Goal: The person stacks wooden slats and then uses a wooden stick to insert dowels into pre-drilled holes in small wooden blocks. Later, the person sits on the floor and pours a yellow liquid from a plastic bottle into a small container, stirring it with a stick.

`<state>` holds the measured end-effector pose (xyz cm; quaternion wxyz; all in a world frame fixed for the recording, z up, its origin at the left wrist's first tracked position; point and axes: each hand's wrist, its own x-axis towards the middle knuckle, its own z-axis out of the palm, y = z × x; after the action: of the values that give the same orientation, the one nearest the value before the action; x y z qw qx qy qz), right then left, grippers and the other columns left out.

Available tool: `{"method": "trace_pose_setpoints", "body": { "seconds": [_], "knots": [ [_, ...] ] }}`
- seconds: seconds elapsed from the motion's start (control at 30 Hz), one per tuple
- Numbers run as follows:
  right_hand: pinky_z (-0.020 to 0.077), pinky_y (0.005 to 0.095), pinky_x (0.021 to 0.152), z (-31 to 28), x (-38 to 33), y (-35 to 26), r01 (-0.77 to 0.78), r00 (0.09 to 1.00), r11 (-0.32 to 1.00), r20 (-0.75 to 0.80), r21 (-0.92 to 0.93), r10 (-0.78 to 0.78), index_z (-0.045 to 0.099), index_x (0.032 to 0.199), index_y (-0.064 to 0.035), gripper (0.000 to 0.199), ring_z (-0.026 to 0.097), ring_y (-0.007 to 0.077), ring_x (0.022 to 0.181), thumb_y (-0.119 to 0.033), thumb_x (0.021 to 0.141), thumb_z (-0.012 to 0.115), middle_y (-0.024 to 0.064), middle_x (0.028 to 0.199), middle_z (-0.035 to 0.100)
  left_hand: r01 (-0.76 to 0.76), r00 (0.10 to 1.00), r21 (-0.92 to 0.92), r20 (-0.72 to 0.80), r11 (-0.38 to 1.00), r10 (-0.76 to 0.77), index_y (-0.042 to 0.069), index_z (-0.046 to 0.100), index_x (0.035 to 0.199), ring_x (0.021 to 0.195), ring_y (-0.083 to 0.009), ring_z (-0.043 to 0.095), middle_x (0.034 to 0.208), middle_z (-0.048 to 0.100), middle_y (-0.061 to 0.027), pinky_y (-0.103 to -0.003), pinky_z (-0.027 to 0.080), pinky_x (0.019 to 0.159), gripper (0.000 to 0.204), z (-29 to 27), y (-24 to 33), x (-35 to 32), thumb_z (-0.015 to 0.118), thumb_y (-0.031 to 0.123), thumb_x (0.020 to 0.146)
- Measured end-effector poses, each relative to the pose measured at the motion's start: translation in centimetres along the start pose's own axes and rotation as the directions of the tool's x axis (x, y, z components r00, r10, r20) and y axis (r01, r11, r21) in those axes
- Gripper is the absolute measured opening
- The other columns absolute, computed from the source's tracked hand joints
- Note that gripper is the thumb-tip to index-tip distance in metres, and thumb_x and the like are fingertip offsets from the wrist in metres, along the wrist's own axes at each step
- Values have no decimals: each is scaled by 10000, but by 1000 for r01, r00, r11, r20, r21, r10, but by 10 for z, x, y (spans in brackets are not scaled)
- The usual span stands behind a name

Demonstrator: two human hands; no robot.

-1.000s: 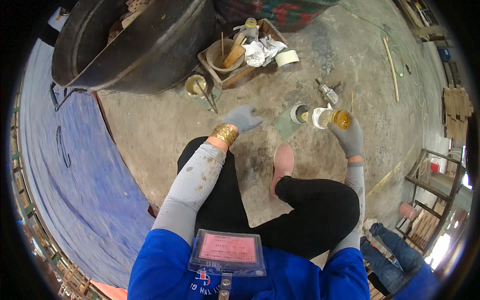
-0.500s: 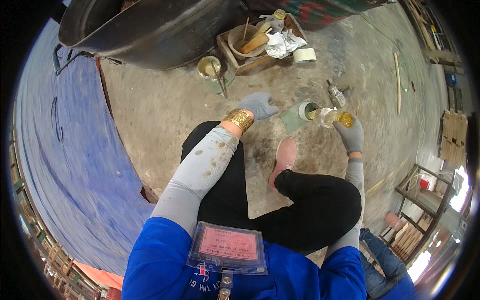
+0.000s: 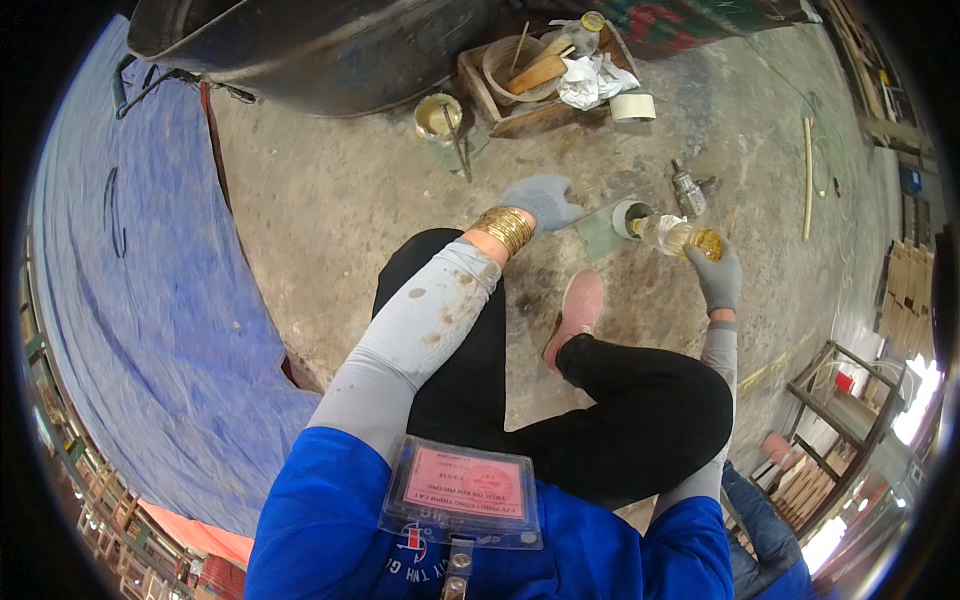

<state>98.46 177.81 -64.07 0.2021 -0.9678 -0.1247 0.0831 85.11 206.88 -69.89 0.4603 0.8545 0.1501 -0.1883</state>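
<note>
My right hand (image 3: 715, 275), in a grey glove, grips the base end of a clear bottle (image 3: 667, 234) with yellowish liquid inside. The bottle lies tipped on its side, its neck at the mouth of a small white-rimmed cup (image 3: 621, 217). Under the cup is a flat greenish sheet (image 3: 597, 236) on the concrete floor. My left hand (image 3: 543, 200), also gloved in grey, hovers left of the sheet with its fingers curled; whatever is in them, if anything, is hidden. A metal tool (image 3: 687, 190), perhaps an air tool, lies beyond the bottle.
A wooden crate (image 3: 515, 123) holds a bowl, crumpled white paper and a capped bottle. A tape roll (image 3: 632, 107) sits beside it. Nearer stands a can (image 3: 438, 117) with a stick across it. A big dark vessel (image 3: 330, 70) rises behind; blue tarp (image 3: 150, 260) covers the left.
The floor scene has shifted slightly up and right in view. My right hand still holds the tipped bottle at the cup, and my left hand keeps its curled pose, slightly closer to the sheet.
</note>
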Motion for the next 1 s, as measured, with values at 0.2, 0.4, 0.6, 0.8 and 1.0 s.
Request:
{"method": "trace_pose_setpoints", "body": {
  "seconds": [0.2,0.4,0.6,0.8,1.0],
  "knots": [
    [481,339,758,-1,1,6,-6,1000,1000,-1,20,6,604,1055,23,540,637,264,863,-338,674,732,178,942,651,-4,1000,10,14,1000,4,26,584,1094,1033,-334,551,1103,586,-201,-380,430,891,548,1,1,2,557,449,746],
    [480,337,760,-5,-1,-4,-27,1000,999,11,31,27,612,1038,24,532,638,260,865,-346,675,730,176,938,653,21,999,25,36,999,-22,25,575,1110,1046,-328,549,1127,577,-198,-378,428,900,564,2,-1,6,551,460,752],
    [480,343,763,-5,1,-6,-44,999,999,5,3,44,612,1040,23,536,638,268,872,-352,675,730,181,945,652,59,997,43,36,997,-61,33,578,1111,1045,-321,554,1127,579,-196,-375,431,898,561,2,-2,8,546,460,748],
    [482,342,761,-3,3,-2,-16,1000,1000,1,-3,16,614,1041,18,531,639,267,874,-349,674,731,183,949,651,52,999,37,14,998,-53,37,581,1100,1028,-325,562,1112,586,-198,-378,436,889,550,0,-2,6,548,455,744],
    [482,336,761,-4,4,0,-19,1000,1000,19,6,19,614,1036,22,525,641,261,875,-344,678,729,178,947,655,62,998,44,9,997,-63,46,583,1096,1025,-330,561,1103,589,-197,-380,436,888,539,-1,-1,5,547,454,745]
  ]
}}
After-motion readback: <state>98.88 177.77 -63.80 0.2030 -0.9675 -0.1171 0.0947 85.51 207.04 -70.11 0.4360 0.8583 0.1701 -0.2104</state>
